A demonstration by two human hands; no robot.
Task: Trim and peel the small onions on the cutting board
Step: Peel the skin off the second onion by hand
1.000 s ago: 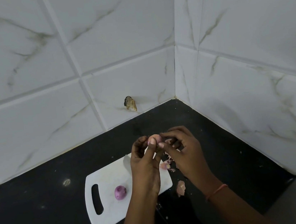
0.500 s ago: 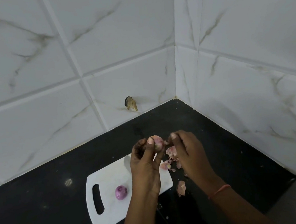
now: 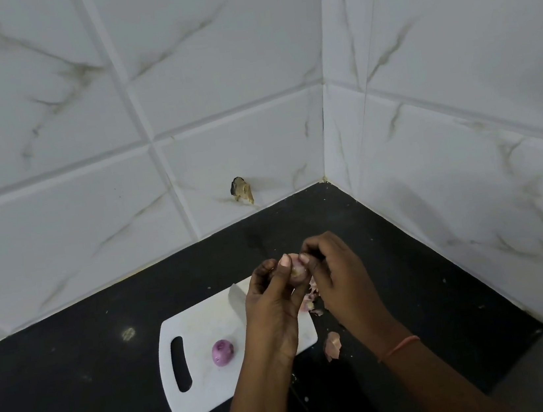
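Note:
My left hand (image 3: 273,312) holds a small pale-pink onion (image 3: 297,269) between thumb and fingers, raised above the white cutting board (image 3: 201,388). My right hand (image 3: 338,276) pinches the onion's right side at its skin. A second small onion (image 3: 222,352), purple and peeled, lies on the board near the handle slot. A knife blade (image 3: 238,302) lies on the board's far part, mostly hidden behind my left hand. Pink peel scraps (image 3: 310,301) lie under my hands.
The board sits on a black counter (image 3: 79,386) in a corner of white marble-look tiled walls (image 3: 211,75). A loose piece of onion skin (image 3: 332,344) lies on the counter right of the board. A chipped spot (image 3: 242,190) marks the back wall.
My right hand pulled away from the onion half a second ago with peel falling, and has now come back to pinch the onion again. My left hand stayed put.

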